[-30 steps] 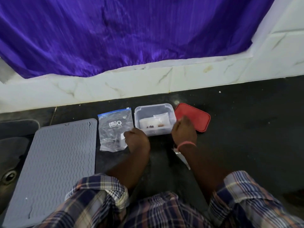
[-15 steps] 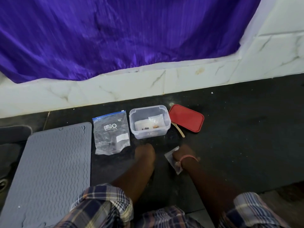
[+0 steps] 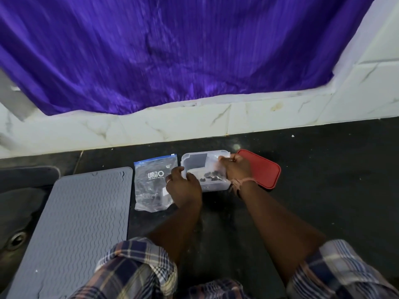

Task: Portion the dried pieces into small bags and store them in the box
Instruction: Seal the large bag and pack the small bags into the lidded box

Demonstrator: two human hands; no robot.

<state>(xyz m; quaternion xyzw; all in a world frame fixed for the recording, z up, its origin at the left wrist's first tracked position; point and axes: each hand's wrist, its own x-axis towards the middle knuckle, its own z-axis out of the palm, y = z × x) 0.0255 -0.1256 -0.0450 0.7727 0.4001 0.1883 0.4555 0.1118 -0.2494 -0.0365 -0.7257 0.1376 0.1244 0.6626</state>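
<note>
A clear plastic box (image 3: 216, 187) stands on the dark counter, with small bags of dark dried pieces inside. My right hand (image 3: 236, 167) reaches over the box's right side, pinching a small clear bag (image 3: 212, 161) that lies in the box. My left hand (image 3: 183, 188) rests at the box's near left corner, fingers on its rim and partly over a large zip bag (image 3: 151, 182) printed URBO, which holds dark pieces. The red lid (image 3: 262, 171) lies just right of the box.
A grey ribbed mat (image 3: 73, 229) covers the counter at left, beside a sink with a drain (image 3: 17, 239). White marble tiles (image 3: 172, 124) and a purple curtain (image 3: 172, 50) rise behind. Dark counter (image 3: 323, 180) stretches to the right.
Both hands moved forward from the near counter to the box. My right hand carried the small bag from the counter into the box; the wooden stick by the lid is now hidden.
</note>
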